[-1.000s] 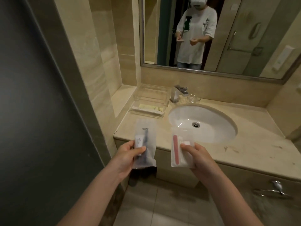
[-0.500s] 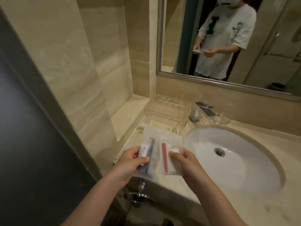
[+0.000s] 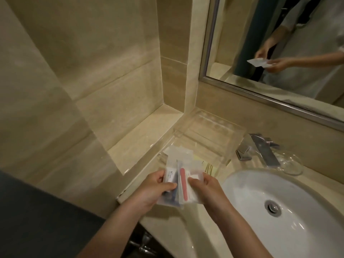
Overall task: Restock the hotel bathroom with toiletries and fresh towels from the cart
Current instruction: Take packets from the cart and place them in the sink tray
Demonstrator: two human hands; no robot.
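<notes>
Above the counter (image 3: pixel 186 226) edge, at 9 o'clock from the sink (image 3: pixel 307 229), left hand (image 3: pixel 151 191) fingers (image 3: pixel 167 186) are gripping the toothbrush packet (image 3: pixel 175 162); right hand (image 3: pixel 208 192) fingers (image 3: pixel 193 181) are pinching the overlapping nail-file packet (image 3: pixel 186 189).

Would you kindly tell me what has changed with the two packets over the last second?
The left hand and right hand drew together and forward toward the clear tray, so the pink file packet now overlaps the toothbrush packet instead of sitting apart from it. Each hand still pinches its own packet; nothing was let go. The tray, tap and glass stayed put.
</notes>
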